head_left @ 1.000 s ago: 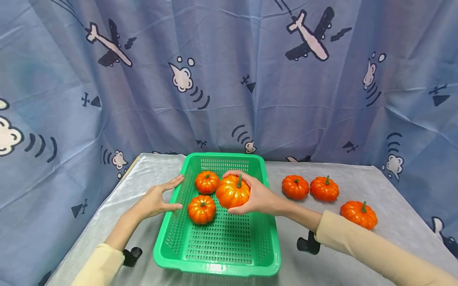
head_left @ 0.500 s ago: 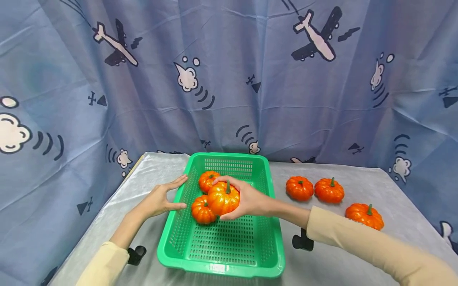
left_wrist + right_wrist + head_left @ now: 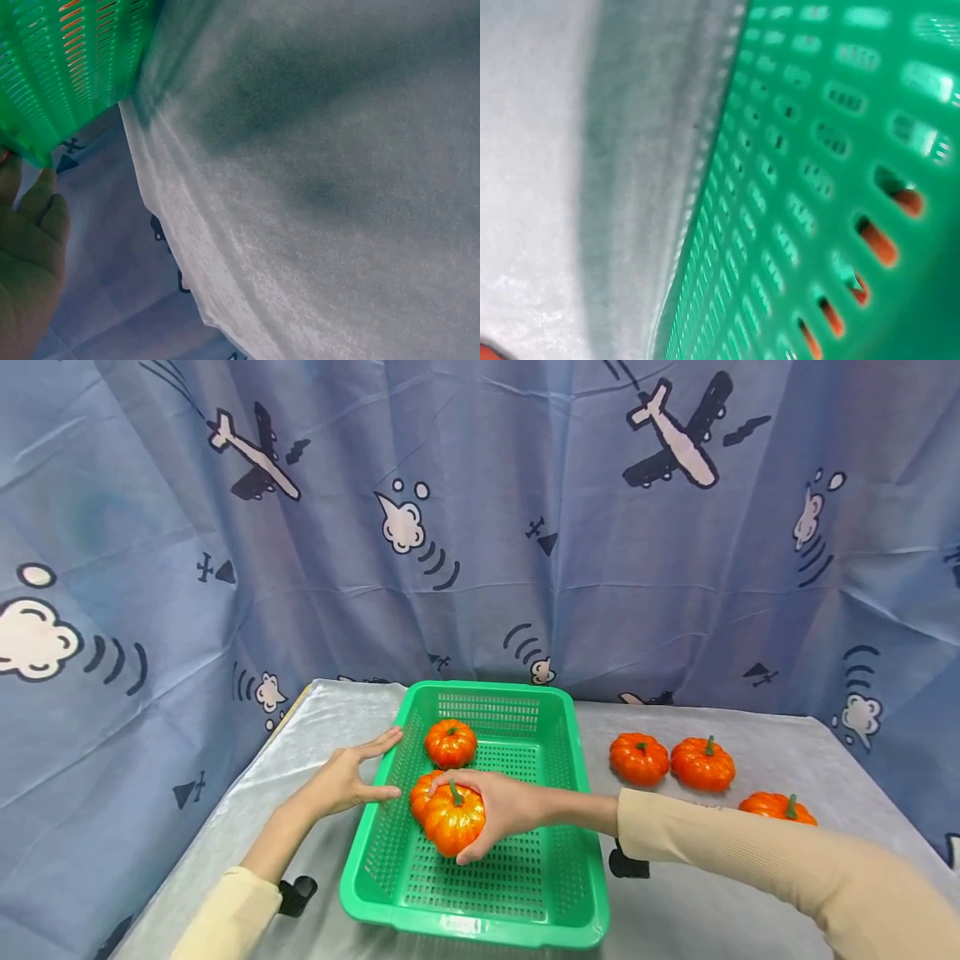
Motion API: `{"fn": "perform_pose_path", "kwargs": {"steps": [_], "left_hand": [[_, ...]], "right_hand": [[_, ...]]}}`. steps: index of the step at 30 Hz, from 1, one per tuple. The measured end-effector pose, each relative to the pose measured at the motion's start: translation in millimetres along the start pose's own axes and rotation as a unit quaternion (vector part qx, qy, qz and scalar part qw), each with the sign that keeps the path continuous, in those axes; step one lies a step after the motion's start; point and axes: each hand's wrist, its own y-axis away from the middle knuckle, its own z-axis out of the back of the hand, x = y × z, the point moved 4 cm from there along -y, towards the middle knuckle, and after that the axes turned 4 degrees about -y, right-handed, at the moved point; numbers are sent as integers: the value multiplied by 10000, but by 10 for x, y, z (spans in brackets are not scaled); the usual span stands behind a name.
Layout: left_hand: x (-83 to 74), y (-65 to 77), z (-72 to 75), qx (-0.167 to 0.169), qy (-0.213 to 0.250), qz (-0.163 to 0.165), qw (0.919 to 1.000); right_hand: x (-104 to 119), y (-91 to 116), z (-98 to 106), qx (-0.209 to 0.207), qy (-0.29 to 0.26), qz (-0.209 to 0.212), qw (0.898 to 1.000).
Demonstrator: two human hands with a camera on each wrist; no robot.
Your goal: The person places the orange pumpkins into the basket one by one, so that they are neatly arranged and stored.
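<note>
A green plastic basket [image 3: 540,935], its walls and floor pierced with slots, stands on a silvery grey cloth [image 3: 675,910]. Inside, along its left half, are two orange pumpkins: a far pumpkin [image 3: 451,743] sits upright toward the back, and a half-hidden pumpkin [image 3: 422,795] sits nearer the left wall. In front of the latter, within the basket's rim, the right hand [image 3: 506,810] grasps a held pumpkin [image 3: 454,827] between thumb and fingers, its green stem pointing up (whether its underside meets the basket floor, I cannot tell). The left hand [image 3: 341,783] grasps nothing inside the basket; thumb and fingers are spread, their tips at its left rim. Orange shows through the wall slots in both wrist views. Outside, to the right, lie a round pumpkin [image 3: 639,759], a neighbouring pumpkin [image 3: 702,764] just beside it, and a nearer pumpkin [image 3: 772,806] partly behind the right sleeve [image 3: 720,835].
</note>
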Motion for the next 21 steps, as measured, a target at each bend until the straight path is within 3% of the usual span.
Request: {"fn": "perform_pose_path", "kwargs": {"steps": [9, 17, 21], "left_hand": [[0, -2, -9, 147, 105, 221, 9996], [7, -5, 3, 183, 101, 312, 9993], [10, -2, -7, 212, 184, 354, 9990]], "right_hand": [[-95, -117, -40, 555, 352, -465, 9968], [98, -249, 56, 1089, 547, 399, 9917], [173, -304, 41, 1494, 625, 326, 9863]]}}
